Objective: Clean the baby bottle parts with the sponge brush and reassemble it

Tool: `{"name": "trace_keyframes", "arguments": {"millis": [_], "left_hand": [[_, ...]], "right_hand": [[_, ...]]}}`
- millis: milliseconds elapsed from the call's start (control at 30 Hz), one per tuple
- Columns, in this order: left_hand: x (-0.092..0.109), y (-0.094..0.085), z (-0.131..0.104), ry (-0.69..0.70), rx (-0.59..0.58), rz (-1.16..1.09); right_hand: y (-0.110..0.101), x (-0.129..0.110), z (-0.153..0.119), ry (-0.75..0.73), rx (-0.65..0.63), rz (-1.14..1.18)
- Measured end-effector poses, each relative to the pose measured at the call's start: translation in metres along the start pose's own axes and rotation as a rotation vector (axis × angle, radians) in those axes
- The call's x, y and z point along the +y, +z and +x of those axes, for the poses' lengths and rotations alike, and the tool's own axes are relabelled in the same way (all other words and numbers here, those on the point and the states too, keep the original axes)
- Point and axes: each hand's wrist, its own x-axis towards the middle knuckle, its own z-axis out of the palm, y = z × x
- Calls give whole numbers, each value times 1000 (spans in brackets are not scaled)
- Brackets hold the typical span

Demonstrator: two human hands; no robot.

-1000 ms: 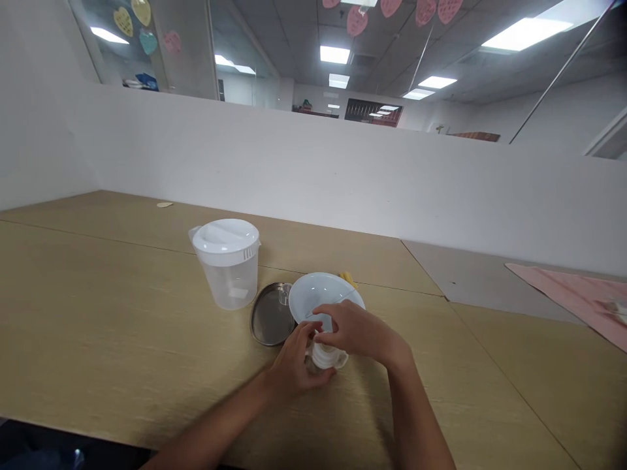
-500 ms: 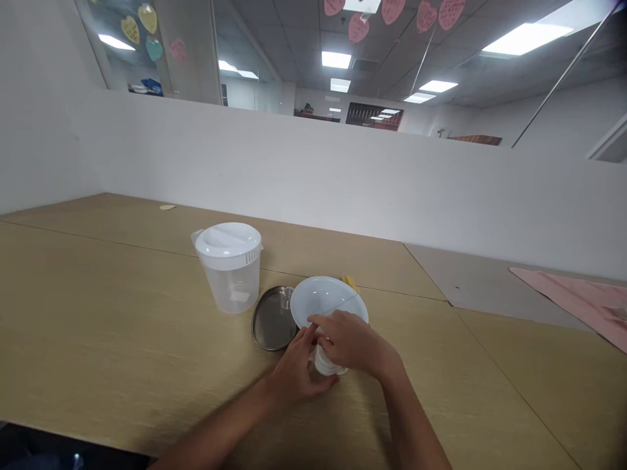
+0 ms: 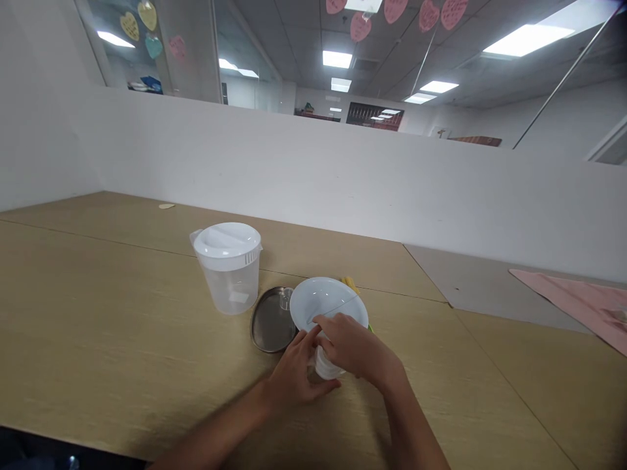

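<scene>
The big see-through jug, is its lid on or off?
On. The white lid covers the top of the jug, which stands upright on the table.

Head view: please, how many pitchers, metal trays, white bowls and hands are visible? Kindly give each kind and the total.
Pitcher: 1
Metal tray: 1
White bowl: 1
Hands (left hand, right hand): 2
Total: 5

A small white round container (image 3: pixel 327 367), its side ringed with ridges, stands between the left hand (image 3: pixel 296 371) and the right hand (image 3: pixel 355 346), partly hidden, on the bowl's (image 3: pixel 311 299) near side
</scene>
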Motion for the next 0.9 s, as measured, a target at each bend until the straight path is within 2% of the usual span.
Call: {"name": "trace_keyframes", "arguments": {"millis": [167, 500, 667, 767, 833, 900], "left_hand": [[-11, 5, -4, 68, -49, 37], [4, -3, 2, 47, -56, 5], [-3, 1, 0, 42, -50, 48], [-11, -1, -1, 147, -53, 111], [-17, -7, -1, 238, -6, 122], [-23, -15, 1, 225, 138, 118]], "right_hand": [[-8, 3, -9, 72, 69, 59], [-3, 3, -7, -49, -11, 59], [-5, 9, -5, -37, 8, 117], [-7, 12, -6, -22, 33, 141], [-7, 13, -7, -16, 33, 140], [-7, 13, -7, -3, 26, 123]]}}
